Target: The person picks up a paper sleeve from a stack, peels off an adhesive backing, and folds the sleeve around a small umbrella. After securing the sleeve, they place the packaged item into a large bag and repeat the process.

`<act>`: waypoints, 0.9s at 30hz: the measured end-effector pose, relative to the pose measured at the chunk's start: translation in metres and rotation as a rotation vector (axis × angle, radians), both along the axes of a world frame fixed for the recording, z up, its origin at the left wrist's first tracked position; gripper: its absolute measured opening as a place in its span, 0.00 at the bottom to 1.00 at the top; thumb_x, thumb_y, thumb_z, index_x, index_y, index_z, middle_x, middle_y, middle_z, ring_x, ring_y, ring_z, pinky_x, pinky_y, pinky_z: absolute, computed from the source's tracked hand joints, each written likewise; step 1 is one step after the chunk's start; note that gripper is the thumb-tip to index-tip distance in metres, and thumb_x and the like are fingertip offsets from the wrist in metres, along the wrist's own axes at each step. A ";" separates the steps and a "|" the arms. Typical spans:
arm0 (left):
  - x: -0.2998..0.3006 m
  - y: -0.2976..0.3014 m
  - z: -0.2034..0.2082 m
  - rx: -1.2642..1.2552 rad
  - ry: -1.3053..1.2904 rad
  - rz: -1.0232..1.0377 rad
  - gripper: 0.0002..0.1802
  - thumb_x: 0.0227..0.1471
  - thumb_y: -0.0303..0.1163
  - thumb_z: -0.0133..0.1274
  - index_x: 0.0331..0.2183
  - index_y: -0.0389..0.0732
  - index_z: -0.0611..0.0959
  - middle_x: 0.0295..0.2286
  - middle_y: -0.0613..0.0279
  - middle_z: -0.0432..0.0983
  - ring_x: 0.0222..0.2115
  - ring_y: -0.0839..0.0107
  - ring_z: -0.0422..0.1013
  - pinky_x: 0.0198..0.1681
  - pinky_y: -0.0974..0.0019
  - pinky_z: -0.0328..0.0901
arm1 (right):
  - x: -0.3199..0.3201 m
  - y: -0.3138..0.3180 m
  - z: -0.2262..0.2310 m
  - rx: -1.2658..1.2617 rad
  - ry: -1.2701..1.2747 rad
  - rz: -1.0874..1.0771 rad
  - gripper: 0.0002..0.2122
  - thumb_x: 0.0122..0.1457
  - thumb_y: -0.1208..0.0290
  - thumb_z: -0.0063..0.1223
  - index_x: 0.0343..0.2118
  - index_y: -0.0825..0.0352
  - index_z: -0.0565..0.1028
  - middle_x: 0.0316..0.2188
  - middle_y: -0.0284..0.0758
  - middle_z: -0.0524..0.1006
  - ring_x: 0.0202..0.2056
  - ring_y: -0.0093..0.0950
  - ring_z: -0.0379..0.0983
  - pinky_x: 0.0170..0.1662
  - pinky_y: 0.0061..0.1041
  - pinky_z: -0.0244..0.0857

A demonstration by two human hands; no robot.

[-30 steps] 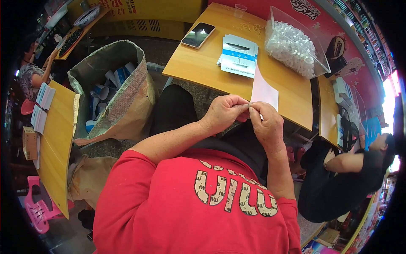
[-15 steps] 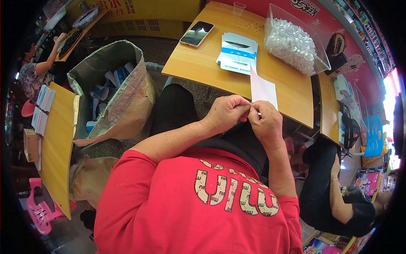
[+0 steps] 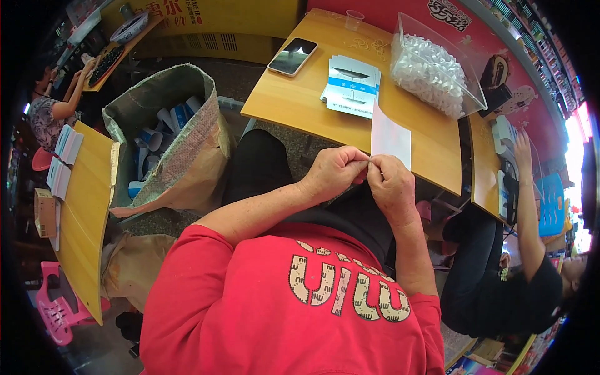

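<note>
We hold a thin white rectangular paper sleeve [image 3: 390, 136] at its lower edge, both hands pinched together over our lap: the left hand [image 3: 335, 174] curls its thumb and forefinger onto the sleeve's bottom corner, and the right hand [image 3: 392, 187] closes on the same edge, fingertips touching those of the left. Compared with a second ago the sleeve stands a little more upright above our knuckles, while the hands have barely shifted; we judge the fine work at its mouth to be under way, not finished, though what lies between the fingers is hidden. Just beyond the hands runs the orange wooden tabletop [image 3: 294, 103], carrying a stack of white-and-blue flat packets [image 3: 351, 85], a black smartphone [image 3: 292, 55] further off to the left, and a clear plastic tub of small white pieces [image 3: 434, 70] further off to the right. Well to the left of the left hand stands an open woven sack [image 3: 181, 153] with similar packets inside. To the right of the right hand, another person in a black shirt [image 3: 525, 275] reaches up toward a neighbouring table.
</note>
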State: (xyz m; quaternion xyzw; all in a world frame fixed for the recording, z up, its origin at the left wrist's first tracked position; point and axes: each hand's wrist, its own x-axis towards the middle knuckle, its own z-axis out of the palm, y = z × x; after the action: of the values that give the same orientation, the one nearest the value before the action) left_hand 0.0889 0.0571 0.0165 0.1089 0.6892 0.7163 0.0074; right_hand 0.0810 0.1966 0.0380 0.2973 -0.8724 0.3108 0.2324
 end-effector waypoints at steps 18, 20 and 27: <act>-0.007 -0.004 -0.012 0.297 -0.245 -0.091 0.08 0.49 0.28 0.44 0.30 0.33 0.74 0.24 0.60 0.73 0.24 0.76 0.70 0.29 0.74 0.67 | -0.001 -0.002 -0.003 -0.114 -0.103 0.024 0.02 0.45 0.76 0.48 0.23 0.68 0.70 0.22 0.38 0.72 0.27 0.34 0.69 0.30 0.26 0.64; -0.007 -0.003 -0.013 0.264 -0.226 -0.085 0.08 0.49 0.28 0.44 0.30 0.33 0.74 0.24 0.60 0.73 0.24 0.77 0.70 0.29 0.75 0.67 | -0.003 -0.001 -0.005 -0.092 -0.085 0.011 0.02 0.45 0.76 0.48 0.23 0.68 0.70 0.22 0.38 0.72 0.27 0.34 0.69 0.30 0.26 0.64; -0.006 0.000 -0.009 0.153 -0.170 -0.040 0.08 0.48 0.28 0.45 0.29 0.33 0.75 0.23 0.61 0.73 0.23 0.78 0.70 0.28 0.76 0.67 | -0.007 0.001 -0.006 -0.075 -0.081 0.008 0.01 0.44 0.77 0.47 0.22 0.68 0.70 0.22 0.38 0.71 0.26 0.34 0.69 0.29 0.27 0.64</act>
State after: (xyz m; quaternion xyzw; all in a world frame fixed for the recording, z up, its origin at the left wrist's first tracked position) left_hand 0.0825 0.0570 0.0078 0.0618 0.6270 0.7732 0.0717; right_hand 0.0737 0.1975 0.0321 0.2789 -0.8676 0.3560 0.2068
